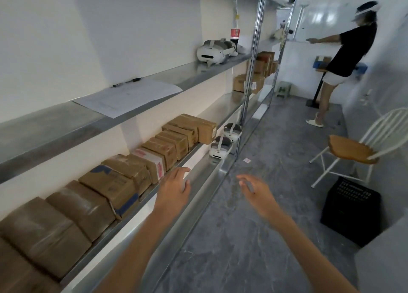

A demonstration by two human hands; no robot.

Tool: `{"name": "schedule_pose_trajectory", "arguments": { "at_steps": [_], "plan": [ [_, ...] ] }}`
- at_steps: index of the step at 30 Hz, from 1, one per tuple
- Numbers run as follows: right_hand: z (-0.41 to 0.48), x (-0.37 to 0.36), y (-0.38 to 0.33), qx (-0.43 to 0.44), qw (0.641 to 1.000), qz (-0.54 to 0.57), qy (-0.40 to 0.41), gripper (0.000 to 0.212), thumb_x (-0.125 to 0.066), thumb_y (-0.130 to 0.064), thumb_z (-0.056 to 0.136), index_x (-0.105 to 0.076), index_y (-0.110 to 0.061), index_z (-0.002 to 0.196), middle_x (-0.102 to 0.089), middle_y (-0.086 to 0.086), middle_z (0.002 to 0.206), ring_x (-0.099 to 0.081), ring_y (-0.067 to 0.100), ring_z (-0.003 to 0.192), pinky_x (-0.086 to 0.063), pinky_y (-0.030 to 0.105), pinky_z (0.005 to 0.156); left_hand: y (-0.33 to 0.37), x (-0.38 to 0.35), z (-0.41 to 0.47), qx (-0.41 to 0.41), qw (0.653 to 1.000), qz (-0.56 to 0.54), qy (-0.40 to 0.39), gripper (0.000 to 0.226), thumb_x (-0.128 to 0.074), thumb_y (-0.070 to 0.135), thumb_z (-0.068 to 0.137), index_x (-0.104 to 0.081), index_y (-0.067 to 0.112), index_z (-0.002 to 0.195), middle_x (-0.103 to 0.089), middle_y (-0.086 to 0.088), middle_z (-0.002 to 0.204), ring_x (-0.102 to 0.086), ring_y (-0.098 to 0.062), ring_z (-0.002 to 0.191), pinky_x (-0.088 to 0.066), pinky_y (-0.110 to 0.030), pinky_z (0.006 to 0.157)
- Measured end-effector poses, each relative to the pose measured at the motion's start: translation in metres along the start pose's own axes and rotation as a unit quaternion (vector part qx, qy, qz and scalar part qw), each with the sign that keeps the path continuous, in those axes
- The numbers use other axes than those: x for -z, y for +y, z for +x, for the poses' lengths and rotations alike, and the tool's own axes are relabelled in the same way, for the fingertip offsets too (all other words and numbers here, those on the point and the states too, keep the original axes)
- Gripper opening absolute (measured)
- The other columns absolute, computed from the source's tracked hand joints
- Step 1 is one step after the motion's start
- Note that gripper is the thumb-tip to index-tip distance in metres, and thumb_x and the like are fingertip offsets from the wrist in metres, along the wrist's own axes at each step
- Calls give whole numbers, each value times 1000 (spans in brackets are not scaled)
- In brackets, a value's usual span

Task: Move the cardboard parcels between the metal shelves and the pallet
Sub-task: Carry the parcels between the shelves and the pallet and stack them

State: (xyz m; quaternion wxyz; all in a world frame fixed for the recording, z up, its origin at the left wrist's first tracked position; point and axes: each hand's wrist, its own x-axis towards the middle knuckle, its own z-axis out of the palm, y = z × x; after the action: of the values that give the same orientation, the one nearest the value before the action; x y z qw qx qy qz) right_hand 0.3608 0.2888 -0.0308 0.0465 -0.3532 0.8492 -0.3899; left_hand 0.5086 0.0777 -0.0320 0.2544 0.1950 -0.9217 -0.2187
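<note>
A row of several brown cardboard parcels lines the middle metal shelf on my left, some wrapped in tape. More parcels sit on the far shelf section. My left hand is open, fingers spread, just in front of the shelf's edge near a parcel with pink print, not touching it. Empty too, my right hand hovers over the floor with its fingers apart. No pallet is in view.
White headsets lie on the upper shelf and on the lower shelf. A paper sheet rests on the upper shelf. A white chair and black crate stand right. A person works at the far end.
</note>
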Motion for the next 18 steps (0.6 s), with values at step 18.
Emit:
{"name": "schedule_pose_trajectory", "arguments": {
  "at_steps": [18],
  "plan": [
    [298, 25, 104, 102, 989, 4, -103, 26, -45, -16, 98, -62, -14, 117, -64, 0, 115, -58, 13, 106, -45, 25, 91, 3, -127, 212, 137, 989, 32, 44, 28, -48, 19, 95, -54, 20, 122, -57, 0, 125, -54, -17, 111, -48, -42, 96]
  ]
}}
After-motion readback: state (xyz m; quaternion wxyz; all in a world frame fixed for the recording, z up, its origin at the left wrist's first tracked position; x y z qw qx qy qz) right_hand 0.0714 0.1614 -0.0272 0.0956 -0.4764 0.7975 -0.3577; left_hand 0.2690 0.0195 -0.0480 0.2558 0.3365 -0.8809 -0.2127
